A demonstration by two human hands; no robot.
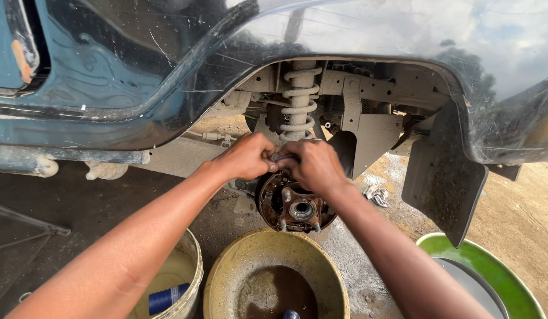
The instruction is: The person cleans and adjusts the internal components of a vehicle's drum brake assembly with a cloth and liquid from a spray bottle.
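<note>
Pinched with both left hand [245, 157] and right hand [312, 164] on a small dark part [284, 158] atop the brake backing plate [294, 204]; best held steady, level.

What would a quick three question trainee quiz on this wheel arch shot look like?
1. True or false: both hands, left hand and right hand, meet at the top of the brake hub.
2. What hangs directly above the hands: A coil spring, B exhaust pipe, C spare tyre?
3. Which colour is the basin at lower right?

Key: 1 true; 2 A; 3 green.
</note>
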